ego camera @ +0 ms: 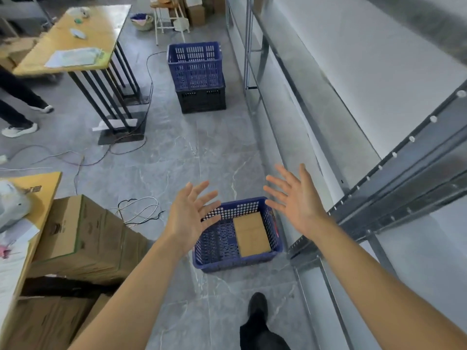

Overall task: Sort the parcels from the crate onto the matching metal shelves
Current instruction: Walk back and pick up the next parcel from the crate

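Note:
A low blue plastic crate [219, 258] sits on the grey floor in front of me. One flat brown cardboard parcel [252, 233] lies in its right half. My left hand [189, 213] hovers above the crate's left rim, fingers spread, holding nothing. My right hand [295, 200] hangs above the crate's right rim, also spread and empty. Grey metal shelves [394, 183] run along the right side, their boards bare where I can see them.
Two stacked crates, blue on black [197, 77], stand farther along the aisle. Cardboard boxes [83, 238] are piled at the left beside a wooden table [38, 188]. Loose cables [136, 210] trail across the floor. Another person's legs [17, 107] are at far left.

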`<state>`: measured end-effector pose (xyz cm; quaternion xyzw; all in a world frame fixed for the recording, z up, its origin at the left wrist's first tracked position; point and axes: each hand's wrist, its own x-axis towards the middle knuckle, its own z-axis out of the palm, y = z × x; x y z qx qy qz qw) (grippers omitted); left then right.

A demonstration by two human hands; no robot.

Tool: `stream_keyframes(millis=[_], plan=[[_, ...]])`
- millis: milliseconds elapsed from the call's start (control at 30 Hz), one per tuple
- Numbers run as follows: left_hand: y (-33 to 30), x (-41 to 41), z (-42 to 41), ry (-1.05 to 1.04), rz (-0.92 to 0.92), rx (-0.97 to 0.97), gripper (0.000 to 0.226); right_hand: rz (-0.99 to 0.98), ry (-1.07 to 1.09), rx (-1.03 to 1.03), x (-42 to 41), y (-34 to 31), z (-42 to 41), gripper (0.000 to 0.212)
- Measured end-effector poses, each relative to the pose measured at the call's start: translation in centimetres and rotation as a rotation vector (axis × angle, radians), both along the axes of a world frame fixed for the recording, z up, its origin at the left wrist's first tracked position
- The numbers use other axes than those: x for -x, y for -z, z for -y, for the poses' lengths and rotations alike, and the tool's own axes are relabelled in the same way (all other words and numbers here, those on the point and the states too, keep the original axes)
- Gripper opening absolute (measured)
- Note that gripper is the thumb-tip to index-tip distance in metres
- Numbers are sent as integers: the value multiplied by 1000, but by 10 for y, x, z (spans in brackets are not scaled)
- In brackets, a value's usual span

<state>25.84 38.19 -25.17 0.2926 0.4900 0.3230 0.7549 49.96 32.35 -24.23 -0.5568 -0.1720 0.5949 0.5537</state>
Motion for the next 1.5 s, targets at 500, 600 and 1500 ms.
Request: stream_keyframes(millis=[500, 600, 1500], plan=[[214, -56, -125, -80, -77, 219, 47, -44, 83, 199, -59, 232, -110, 73], [299, -60, -139, -81, -96, 282, 49, -11, 122, 255, -63, 315, -119, 66], [668, -131, -134, 25, -302, 489, 61, 294, -103, 706, -100, 712, -140, 107]])
